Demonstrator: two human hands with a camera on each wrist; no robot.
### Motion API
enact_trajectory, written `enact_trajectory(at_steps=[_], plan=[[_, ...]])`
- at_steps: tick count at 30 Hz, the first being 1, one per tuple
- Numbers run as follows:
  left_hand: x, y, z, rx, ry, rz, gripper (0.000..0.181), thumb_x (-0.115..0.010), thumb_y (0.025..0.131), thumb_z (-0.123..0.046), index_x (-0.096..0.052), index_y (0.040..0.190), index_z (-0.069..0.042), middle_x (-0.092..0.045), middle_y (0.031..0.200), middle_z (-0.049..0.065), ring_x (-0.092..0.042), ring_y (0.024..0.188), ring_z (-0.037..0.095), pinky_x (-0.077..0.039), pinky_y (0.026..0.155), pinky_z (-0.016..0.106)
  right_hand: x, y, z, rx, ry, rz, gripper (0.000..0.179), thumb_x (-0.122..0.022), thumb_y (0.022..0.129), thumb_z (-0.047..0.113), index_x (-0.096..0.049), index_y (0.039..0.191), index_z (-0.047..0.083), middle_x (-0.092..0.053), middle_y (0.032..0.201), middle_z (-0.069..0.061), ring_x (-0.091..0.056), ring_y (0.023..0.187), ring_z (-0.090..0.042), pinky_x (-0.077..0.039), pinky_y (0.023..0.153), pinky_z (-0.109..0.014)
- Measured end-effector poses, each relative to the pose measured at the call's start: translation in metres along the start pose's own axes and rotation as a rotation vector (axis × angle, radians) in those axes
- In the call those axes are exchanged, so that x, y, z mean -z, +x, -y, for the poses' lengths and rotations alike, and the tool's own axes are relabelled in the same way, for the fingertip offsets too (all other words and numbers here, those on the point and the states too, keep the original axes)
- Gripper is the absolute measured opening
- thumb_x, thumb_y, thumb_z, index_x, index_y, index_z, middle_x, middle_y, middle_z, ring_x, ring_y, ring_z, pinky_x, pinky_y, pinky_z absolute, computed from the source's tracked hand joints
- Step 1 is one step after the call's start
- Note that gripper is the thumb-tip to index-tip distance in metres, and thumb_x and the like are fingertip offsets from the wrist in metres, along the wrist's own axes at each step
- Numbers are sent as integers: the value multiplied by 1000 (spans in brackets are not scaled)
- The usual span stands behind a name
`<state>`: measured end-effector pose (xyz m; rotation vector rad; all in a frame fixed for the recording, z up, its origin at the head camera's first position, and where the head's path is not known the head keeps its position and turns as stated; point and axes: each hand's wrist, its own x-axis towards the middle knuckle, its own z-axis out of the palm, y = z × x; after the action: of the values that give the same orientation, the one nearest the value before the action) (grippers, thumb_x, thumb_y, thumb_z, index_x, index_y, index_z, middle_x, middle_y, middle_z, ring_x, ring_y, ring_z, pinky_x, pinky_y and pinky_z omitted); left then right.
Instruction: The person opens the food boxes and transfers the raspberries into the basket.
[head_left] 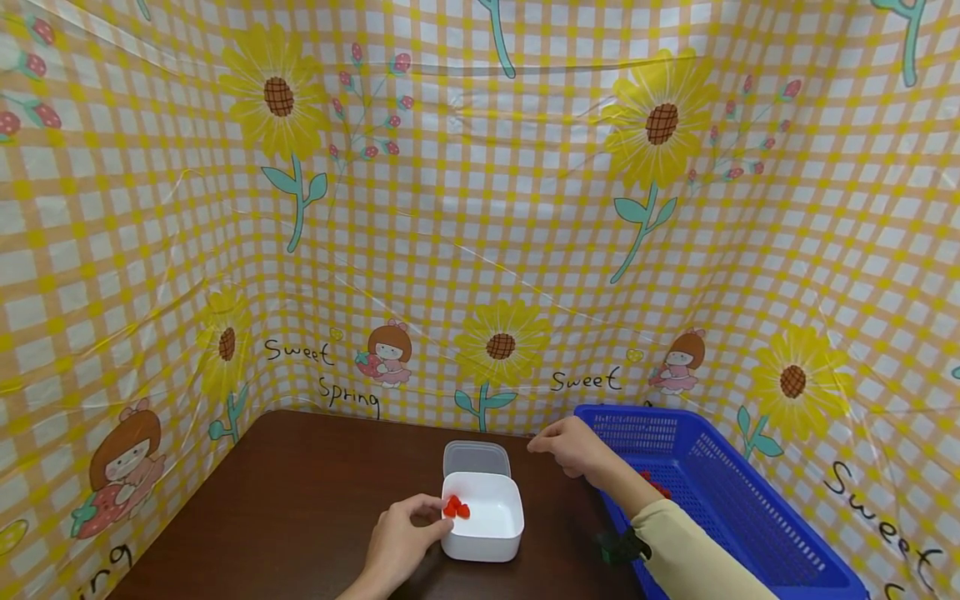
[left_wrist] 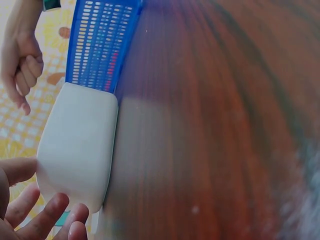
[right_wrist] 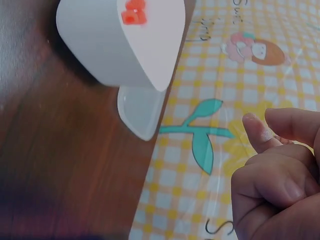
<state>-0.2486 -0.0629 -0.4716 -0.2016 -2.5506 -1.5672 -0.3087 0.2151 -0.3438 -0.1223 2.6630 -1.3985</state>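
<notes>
A white square container (head_left: 483, 546) stands on the table with a few small glossy red pieces (head_left: 455, 507) in its left part; their kind is too small to tell. My left hand (head_left: 405, 533) touches the container's left wall, thumb toward the front, fingers spread along the side in the left wrist view. Behind the container lies a translucent lid (head_left: 477, 457), partly hidden by it. My right hand (head_left: 573, 446) hangs in the air between the container and the blue basket. Its index finger and thumb stand slightly apart in the right wrist view, the others curled; nothing shows between them.
To the right a blue perforated basket (head_left: 720, 454) holds some red pieces (head_left: 655, 483), partly behind my right forearm. The dark brown table (head_left: 322, 475) ends at a yellow checked cloth (head_left: 420, 275) that encloses the back and both sides.
</notes>
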Motion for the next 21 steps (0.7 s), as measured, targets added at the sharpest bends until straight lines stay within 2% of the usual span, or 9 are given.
enact_trajectory(at_steps=[12, 17, 21], plan=[[1, -1, -1, -9, 2, -10, 26, -82, 80, -36, -76, 101, -22, -70, 86, -10, -58, 75, 8, -43, 62, 28, -37, 6, 4, -10, 51, 46, 23, -66, 93, 10, -74, 108, -6, -24, 49, 8, -12, 47, -9, -17, 44, -23], [1, -1, -1, -29, -1, -16, 27, -82, 80, -34, -76, 102, -20, -70, 86, -9, -58, 75, 8, -43, 62, 28, -54, 10, 1, -11, 56, 67, 21, -68, 91, 9, -74, 105, -5, -26, 48, 8, -14, 45, -8, -19, 42, -22], [1, -1, -1, -21, -9, -8, 26, -82, 80, -33, -76, 102, -20, -70, 85, -10, -59, 74, 7, -43, 62, 27, -66, 12, -4, -22, 64, 95, 21, -70, 89, 10, -76, 104, -4, -28, 47, 8, -17, 43, -7, -21, 41, -22]])
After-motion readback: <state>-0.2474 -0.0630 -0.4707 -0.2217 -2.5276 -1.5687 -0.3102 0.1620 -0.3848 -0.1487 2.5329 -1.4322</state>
